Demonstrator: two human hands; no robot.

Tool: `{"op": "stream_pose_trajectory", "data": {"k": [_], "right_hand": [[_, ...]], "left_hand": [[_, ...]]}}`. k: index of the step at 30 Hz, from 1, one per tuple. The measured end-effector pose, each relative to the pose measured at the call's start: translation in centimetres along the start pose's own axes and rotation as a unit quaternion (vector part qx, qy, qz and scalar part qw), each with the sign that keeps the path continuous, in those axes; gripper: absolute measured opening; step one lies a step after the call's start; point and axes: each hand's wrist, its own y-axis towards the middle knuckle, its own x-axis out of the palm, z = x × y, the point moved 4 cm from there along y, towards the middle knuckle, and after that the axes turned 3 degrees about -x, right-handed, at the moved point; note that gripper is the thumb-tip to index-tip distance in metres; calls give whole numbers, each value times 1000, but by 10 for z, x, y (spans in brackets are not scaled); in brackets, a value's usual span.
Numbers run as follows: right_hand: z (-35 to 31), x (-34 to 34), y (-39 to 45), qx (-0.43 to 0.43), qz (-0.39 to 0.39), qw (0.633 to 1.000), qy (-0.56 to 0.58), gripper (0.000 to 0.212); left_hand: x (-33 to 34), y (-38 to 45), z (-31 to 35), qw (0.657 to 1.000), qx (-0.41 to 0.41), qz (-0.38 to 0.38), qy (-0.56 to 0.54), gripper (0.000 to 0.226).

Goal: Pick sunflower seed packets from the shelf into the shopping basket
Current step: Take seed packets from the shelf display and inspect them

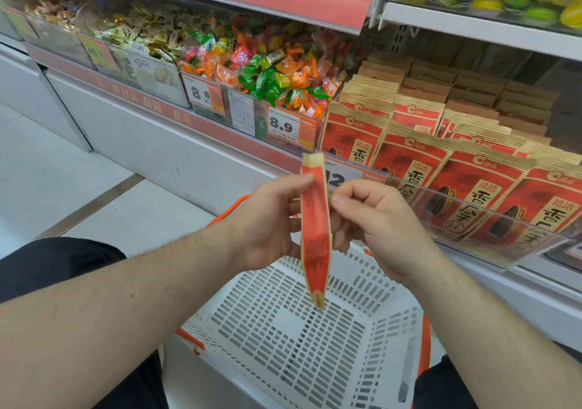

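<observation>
Red seed packet [316, 235] held edge-on over the white basket [293, 342], left hand [267, 223] and right hand [374, 223] both pinching it.

Both hands, left [267, 219] and right [374, 219], held a red packet [315, 235] edge-on and upright above the white basket [283, 330], with more packets [456, 169] ranked on the shelf [472, 194] just beyond.
</observation>
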Motion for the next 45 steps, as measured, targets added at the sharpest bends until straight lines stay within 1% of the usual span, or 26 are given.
{"op": "stream_pose_trajectory", "data": {"k": [2, 4, 7, 11, 14, 21, 23, 25, 27, 28, 29, 30, 31, 32, 33, 35, 36, 38, 40, 42, 44, 45], "right_hand": [[0, -4, -1, -2, -25, 996, -83, 22], [-2, -3, -4, 5, -74, 984, -162, 25], [-4, 3, -8, 22, -126, 963, -237, 24], [0, 6, -7, 34, -151, 946, -283, 24], [2, 6, -7, 38, -166, 950, -261, 23], [11, 2, -6, 52, -175, 963, -199, 21], [9, 2, -6, 45, -165, 971, -169, 16], [4, 1, -5, 41, -129, 984, -115, 8], [7, -6, -2, 69, -54, 994, -63, 17], [11, -9, 0, 99, -16, 994, -45, 22], [16, -10, 1, 134, 6, 990, -34, 30], [21, -9, 1, 169, 2, 985, -22, 42], [25, -6, 1, 198, -18, 980, -1, 55], [28, -1, -1, 217, -47, 975, 28, 62], [29, 5, -2, 227, -73, 970, 57, 63], [30, 14, -4, 227, -104, 965, 85, 54], [31, 17, -5, 224, -107, 965, 83, 50], [33, 19, -4, 215, -94, 971, 54, 46], [33, 18, -3, 199, -68, 978, 17, 36], [31, 15, -2, 183, -52, 982, -9, 29], [27, 12, -2, 163, -42, 985, -32, 23], [26, 10, -2, 148, -28, 988, -39, 20]], "left_hand": [[-6, -2, 7, 997, 6, 67, -48, 44], [-12, -4, 13, 991, 11, 104, -85, 45], [-18, -4, 16, 984, 8, 134, -115, 39], [-21, -5, 15, 982, 5, 144, -125, 37], [-21, -5, 14, 980, 2, 145, -133, 39], [-20, -5, 13, 980, -4, 142, -137, 42], [-20, -4, 13, 979, -5, 145, -140, 41], [-18, -5, 13, 979, -4, 139, -146, 39], [-16, -6, 13, 980, 1, 122, -157, 41], [-15, -7, 14, 981, 6, 110, -160, 43], [-14, -7, 14, 982, 14, 100, -161, 46], [-13, -7, 14, 982, 20, 93, -162, 50], [-13, -7, 14, 982, 24, 87, -164, 55], [-13, -6, 13, 982, 27, 83, -167, 61], [-13, -6, 12, 982, 27, 77, -170, 65], [-12, -6, 12, 984, 22, 66, -163, 69], [-11, -7, 13, 987, 19, 63, -148, 64], [-9, -8, 14, 992, 19, 69, -106, 51], [-10, -8, 13, 992, 23, 103, -66, 55], [-12, -7, 11, 989, 33, 135, -45, 53], [-11, -7, 12, 989, 41, 136, -36, 49], [-10, -8, 12, 991, 43, 124, -33, 47]]}}
